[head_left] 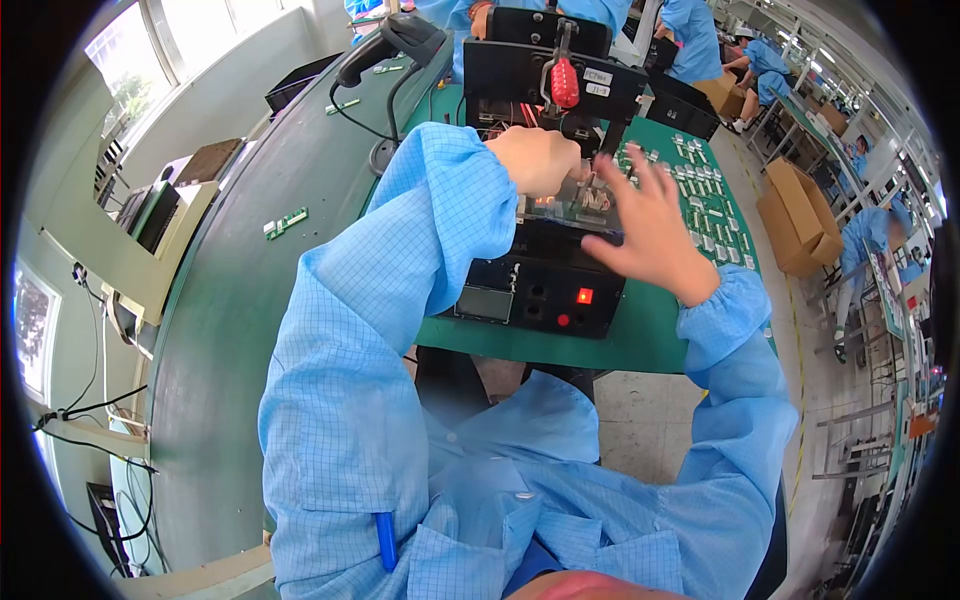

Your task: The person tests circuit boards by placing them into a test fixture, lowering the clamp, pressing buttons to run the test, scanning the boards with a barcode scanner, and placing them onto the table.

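Observation:
A black test fixture (560,245) stands on the green work surface. Its red-handled toggle clamp (565,82) points downward at the top. My left hand (538,160) reaches into the fixture's middle opening, its fingers curled down near a clear plate with small parts (597,200). What those fingertips hold, if anything, is hidden. To its right, my right hand (652,215) hovers over the fixture's right side with fingers spread and slightly blurred, holding nothing. The front panel has a small dark display (484,303), a lit red square button (584,296) and a round red button (563,320).
Several green circuit boards (712,200) lie in rows right of the fixture. A single circuit board (286,223) is on the left bench. Behind it, a handheld scanner (392,45) sits on a stand. A cardboard box (800,218) stands in the aisle; people in blue coats work nearby.

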Motion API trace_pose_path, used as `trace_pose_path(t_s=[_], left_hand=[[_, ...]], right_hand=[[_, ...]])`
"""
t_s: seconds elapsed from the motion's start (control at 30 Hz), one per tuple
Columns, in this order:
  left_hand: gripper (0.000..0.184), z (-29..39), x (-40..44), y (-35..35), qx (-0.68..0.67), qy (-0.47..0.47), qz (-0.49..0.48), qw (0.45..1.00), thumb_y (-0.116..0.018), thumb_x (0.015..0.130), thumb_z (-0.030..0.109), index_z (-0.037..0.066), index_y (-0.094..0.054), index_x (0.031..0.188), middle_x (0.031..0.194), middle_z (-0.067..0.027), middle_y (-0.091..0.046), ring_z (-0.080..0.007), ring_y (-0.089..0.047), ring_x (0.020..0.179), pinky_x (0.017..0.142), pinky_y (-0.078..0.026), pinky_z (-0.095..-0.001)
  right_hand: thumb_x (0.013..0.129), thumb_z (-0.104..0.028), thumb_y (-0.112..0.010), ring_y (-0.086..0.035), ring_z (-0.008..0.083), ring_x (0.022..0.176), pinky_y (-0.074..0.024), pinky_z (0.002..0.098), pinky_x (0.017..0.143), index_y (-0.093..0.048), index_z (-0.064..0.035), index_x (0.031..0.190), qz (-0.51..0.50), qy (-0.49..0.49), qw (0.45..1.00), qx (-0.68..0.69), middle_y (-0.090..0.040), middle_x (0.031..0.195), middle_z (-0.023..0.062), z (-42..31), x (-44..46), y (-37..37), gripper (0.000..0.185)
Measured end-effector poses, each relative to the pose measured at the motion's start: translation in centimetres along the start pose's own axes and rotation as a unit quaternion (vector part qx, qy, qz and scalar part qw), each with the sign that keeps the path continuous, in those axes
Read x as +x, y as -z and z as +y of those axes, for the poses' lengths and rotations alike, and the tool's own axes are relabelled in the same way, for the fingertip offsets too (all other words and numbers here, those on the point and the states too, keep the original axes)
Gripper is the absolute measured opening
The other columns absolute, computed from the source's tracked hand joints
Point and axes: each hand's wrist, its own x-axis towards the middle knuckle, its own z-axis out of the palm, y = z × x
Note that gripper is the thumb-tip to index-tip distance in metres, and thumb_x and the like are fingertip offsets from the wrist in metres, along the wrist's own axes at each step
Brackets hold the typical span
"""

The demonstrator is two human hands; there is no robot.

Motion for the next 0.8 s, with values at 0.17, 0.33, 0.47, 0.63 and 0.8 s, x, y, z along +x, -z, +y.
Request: trace_pose_path(t_s=[0.17,0.33,0.47,0.63,0.8], left_hand=[[0.045,-0.4,0.2,-0.3,-0.026,-0.005,0.004,1.000,-0.057,0.081,0.006,0.023,-0.067,0.121,0.106,-0.0128,-0.070,-0.0324,-0.067,0.097,0.085,-0.053,-0.0424],[0.041,-0.8,0.8,-1.0,0.000,-0.008,0.013,1.000,-0.054,0.084,0.010,0.021,-0.067,0.121,0.098,-0.0141,-0.069,-0.0326,-0.068,0.089,0.080,-0.053,-0.0431],[0.042,0.4,0.0,-0.1,0.022,-0.041,0.081,0.996,-0.051,0.084,0.012,0.023,-0.067,0.121,0.089,-0.0141,-0.069,-0.0331,-0.068,0.078,0.075,-0.055,-0.0433],[0.028,0.3,0.3,-0.5,-0.051,-0.049,0.120,0.990,-0.054,0.084,0.017,0.011,-0.072,0.105,0.089,-0.0164,-0.070,-0.0334,-0.069,0.082,0.074,-0.055,-0.0438],[0.037,-0.3,0.8,-1.8,0.046,-0.077,0.122,0.988,-0.051,0.083,0.013,0.015,-0.070,0.113,0.072,-0.0074,-0.068,-0.0250,-0.069,0.069,0.068,-0.056,-0.0385]], right_hand=[[0.070,-0.035,-0.076,-0.023,0.0396,0.142,-0.0180,0.0539,0.114,-0.029,0.0003,0.146,-0.056,-0.016,0.998,0.000,-0.041,0.146,0.0177,0.0,-0.1,0.3,0.096],[0.072,-0.028,-0.075,-0.020,0.0372,0.144,-0.0192,0.0508,0.113,-0.027,-0.0046,0.148,0.049,-0.040,0.998,0.007,-0.041,0.149,0.0113,0.1,0.5,2.0,0.093],[0.072,-0.028,-0.075,-0.021,0.0374,0.144,-0.0194,0.0502,0.113,-0.030,-0.0049,0.147,0.094,-0.051,0.994,0.035,-0.041,0.148,0.0123,0.5,0.1,1.7,0.091],[0.073,-0.029,-0.075,-0.022,0.0377,0.143,-0.0200,0.0503,0.112,-0.034,-0.0035,0.144,-0.040,-0.061,0.997,-0.014,-0.044,0.145,0.0147,0.5,-0.7,1.2,0.086],[0.075,-0.025,-0.073,-0.020,0.0366,0.144,-0.0195,0.0493,0.112,-0.022,-0.0035,0.150,0.096,-0.041,0.994,0.022,-0.041,0.149,0.0099,0.5,0.4,1.9,0.093]])
